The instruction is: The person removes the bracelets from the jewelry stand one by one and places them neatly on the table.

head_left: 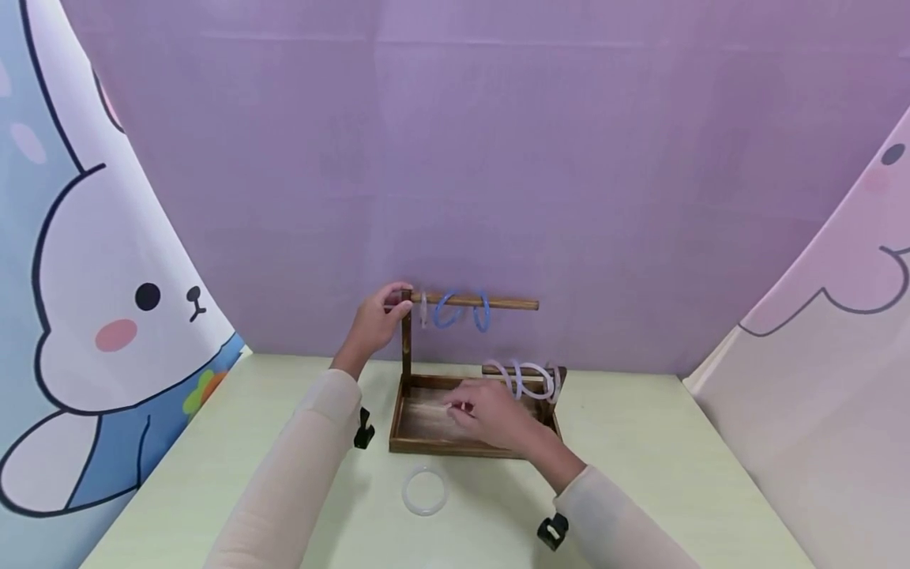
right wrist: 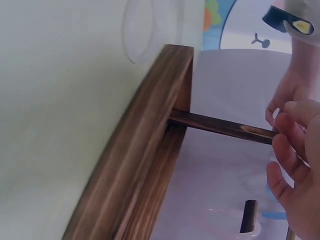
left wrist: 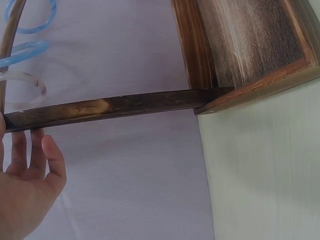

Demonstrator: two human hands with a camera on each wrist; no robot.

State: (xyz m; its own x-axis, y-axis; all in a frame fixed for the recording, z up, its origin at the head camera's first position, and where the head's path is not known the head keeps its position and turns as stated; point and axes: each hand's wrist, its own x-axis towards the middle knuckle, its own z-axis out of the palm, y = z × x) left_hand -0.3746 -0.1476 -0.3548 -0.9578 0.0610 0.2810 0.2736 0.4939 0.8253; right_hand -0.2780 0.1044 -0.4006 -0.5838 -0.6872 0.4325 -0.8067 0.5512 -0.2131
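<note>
Fingers of my L hand [head_left: 374, 322] grip post [head_left: 407, 344], prob. to steady it; R hand [head_left: 495, 412] over tray [head_left: 455, 448]: fingers bent, can't tell if holding sth.

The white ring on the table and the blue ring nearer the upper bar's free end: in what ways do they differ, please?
The white ring is pale; the blue ring is clearly coloured.
The white ring lies flat on the table; the blue ring hangs on the upper bar.
From the head view, the white ring looks nearly round, the blue ring a narrow oval.
Both are slim hoops, and neither is in a hand.
</note>
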